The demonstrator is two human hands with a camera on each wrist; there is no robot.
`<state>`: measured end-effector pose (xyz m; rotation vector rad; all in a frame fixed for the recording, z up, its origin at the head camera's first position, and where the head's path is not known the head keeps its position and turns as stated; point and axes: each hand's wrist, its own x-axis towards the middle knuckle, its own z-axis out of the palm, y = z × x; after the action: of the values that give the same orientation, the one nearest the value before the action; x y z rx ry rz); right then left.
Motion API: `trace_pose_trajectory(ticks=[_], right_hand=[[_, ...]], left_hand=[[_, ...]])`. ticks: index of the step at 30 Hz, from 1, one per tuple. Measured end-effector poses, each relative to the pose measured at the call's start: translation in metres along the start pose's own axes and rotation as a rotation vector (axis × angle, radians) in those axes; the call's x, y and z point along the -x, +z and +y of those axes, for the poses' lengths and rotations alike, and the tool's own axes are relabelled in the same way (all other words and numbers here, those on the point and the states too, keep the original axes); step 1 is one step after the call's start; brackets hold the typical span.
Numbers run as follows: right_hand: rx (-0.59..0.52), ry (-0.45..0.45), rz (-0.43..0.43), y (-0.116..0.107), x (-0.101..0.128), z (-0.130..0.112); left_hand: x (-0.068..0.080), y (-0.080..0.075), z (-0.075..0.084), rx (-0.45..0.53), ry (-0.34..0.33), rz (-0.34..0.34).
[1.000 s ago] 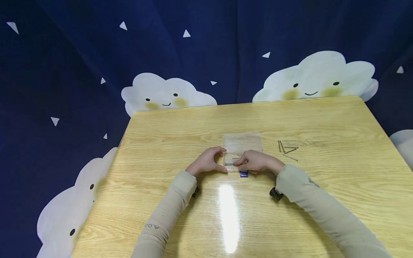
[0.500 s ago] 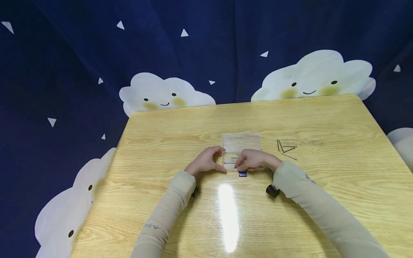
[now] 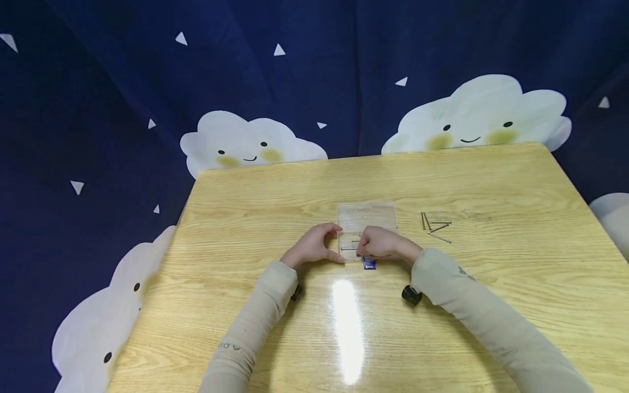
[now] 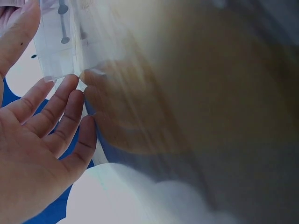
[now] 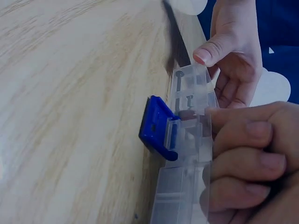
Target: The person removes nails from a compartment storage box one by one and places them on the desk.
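Note:
A small clear plastic box lies open on the wooden table, its lid flat behind it. A blue latch juts from its near edge. My left hand holds the box's left end between thumb and fingers. My right hand grips the box's front wall just above the blue latch, fingers curled over the rim. A few thin nails lie inside the clear box. The left thumb shows at its far end.
Several loose nails lie on the table to the right of the box. A dark blue cloth with white clouds hangs behind and around the table. A bright glare streaks the near tabletop.
My right hand has edged slightly left over the box's front. The left hand and the box stay where they were.

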<state>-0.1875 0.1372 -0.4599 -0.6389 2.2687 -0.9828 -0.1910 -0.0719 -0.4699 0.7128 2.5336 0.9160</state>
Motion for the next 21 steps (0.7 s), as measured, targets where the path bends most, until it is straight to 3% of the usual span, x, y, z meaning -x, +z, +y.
trace_pose_trajectory(ticks=[14,21], right_hand=[[0.027,-0.012,-0.01,-0.001,0.001,-0.006],[0.198,-0.024,-0.042,-0.002,-0.001,-0.014]], left_hand=[[0.001,0.0,0.0,-0.003,0.013,0.012],[0.001,0.0,0.001,0.006,0.013,0.004]])
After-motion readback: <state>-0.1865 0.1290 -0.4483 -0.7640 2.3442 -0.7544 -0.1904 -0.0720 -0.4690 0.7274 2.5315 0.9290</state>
